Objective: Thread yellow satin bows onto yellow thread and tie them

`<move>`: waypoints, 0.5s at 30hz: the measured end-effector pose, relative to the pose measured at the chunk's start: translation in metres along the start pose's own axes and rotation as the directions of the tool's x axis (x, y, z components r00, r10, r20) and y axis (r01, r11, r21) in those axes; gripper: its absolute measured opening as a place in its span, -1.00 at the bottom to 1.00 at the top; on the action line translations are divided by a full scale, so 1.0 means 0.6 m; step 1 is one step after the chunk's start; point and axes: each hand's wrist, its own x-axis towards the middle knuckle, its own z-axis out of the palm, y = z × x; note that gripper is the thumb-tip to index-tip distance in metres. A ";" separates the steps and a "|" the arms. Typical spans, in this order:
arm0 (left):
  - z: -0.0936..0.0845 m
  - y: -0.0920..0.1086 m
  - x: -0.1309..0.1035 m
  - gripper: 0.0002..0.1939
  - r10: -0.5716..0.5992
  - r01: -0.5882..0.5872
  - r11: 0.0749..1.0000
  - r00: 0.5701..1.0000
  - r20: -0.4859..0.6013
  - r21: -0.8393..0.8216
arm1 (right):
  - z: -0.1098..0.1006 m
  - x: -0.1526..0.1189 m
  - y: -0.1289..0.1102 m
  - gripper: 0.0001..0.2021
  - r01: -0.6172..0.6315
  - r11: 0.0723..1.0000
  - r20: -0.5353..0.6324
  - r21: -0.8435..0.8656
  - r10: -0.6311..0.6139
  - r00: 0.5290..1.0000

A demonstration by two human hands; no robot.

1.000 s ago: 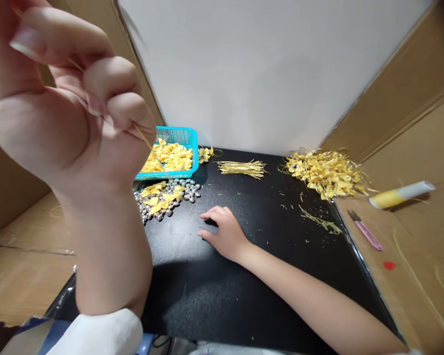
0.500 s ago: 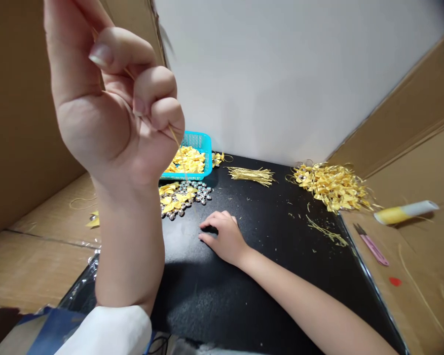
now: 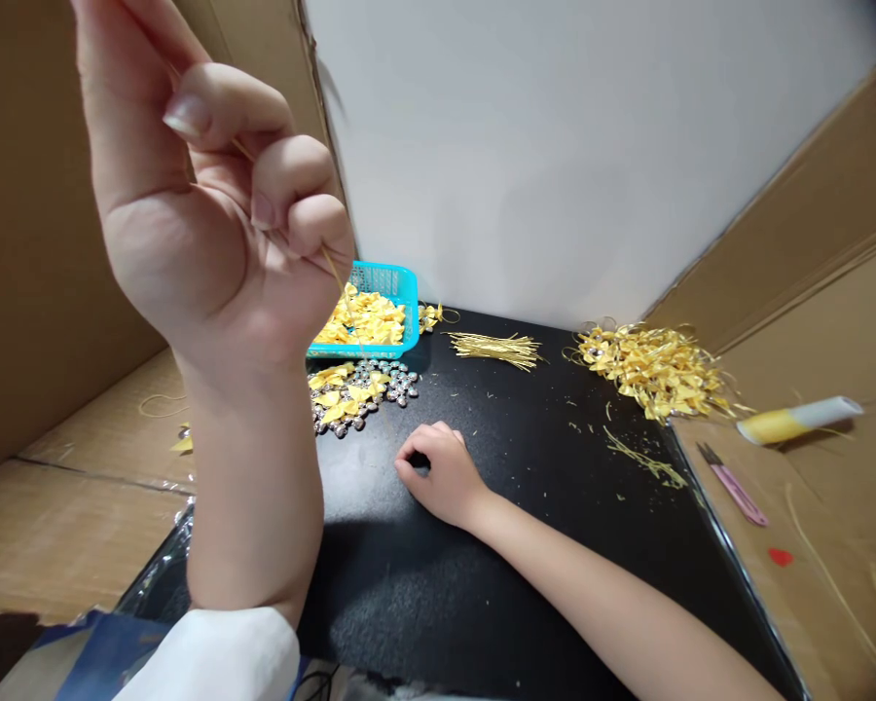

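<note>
Gold cord (image 3: 334, 268) crosses the curled left hand (image 3: 223, 243); the right hand (image 3: 447, 477) presses fingertips together, grip contents indeterminable. Slack could snag the cord among silver beads (image 3: 400, 383).

Thin gold cord (image 3: 334, 268): held in the curled fingers of the left hand (image 3: 215, 224), at 10 o'clock in view; visible length nearly straight, slanting down toward 5 o'clock (lower end too faint to trace). Silver beads (image 3: 401, 383): glossy, rounded, clustered at 10 o'clock from the right hand (image 3: 444, 474). Yellow petal-shaped pieces (image 3: 357, 391): pointed, lying among the beads.
</note>
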 end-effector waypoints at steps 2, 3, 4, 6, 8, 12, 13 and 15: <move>-0.005 0.005 -0.001 -0.45 0.025 -0.025 1.000 0.999 -0.024 0.018 | -0.007 -0.005 0.005 -0.90 0.021 1.000 0.023 0.001 -0.021 1.000; -0.007 0.007 -0.003 -0.47 0.039 -0.037 0.999 0.998 -0.056 0.037 | -0.011 -0.009 0.007 -0.91 0.040 0.999 0.038 0.009 -0.040 0.998; -0.009 0.010 -0.004 -0.50 0.057 -0.051 0.997 0.993 -0.101 0.064 | -0.016 -0.013 0.010 -0.91 0.061 0.998 0.055 0.021 -0.063 0.997; -0.011 0.012 -0.004 -0.59 0.099 -0.074 0.988 0.977 -0.191 0.132 | -0.028 -0.022 0.015 -0.91 0.107 0.993 0.091 0.057 -0.112 0.990; -0.011 0.011 0.000 -0.66 0.119 -0.083 0.985 0.962 -0.247 0.152 | -0.043 -0.033 0.018 -0.91 0.147 0.984 0.136 0.103 -0.160 0.978; -0.021 -0.006 0.024 -0.53 -0.006 0.004 1.000 0.958 -0.287 -0.010 | -0.080 -0.056 0.017 -0.91 0.104 0.966 0.310 0.237 -0.176 0.934; -0.027 -0.012 0.032 -0.50 -0.038 0.023 0.998 0.948 -0.317 -0.052 | -0.089 -0.062 0.016 -0.92 0.062 0.963 0.355 0.262 -0.156 0.922; -0.040 -0.026 0.044 -0.50 -0.108 0.066 0.990 0.921 -0.375 -0.125 | -0.106 -0.072 0.015 -0.94 -0.022 0.959 0.420 0.282 -0.103 0.901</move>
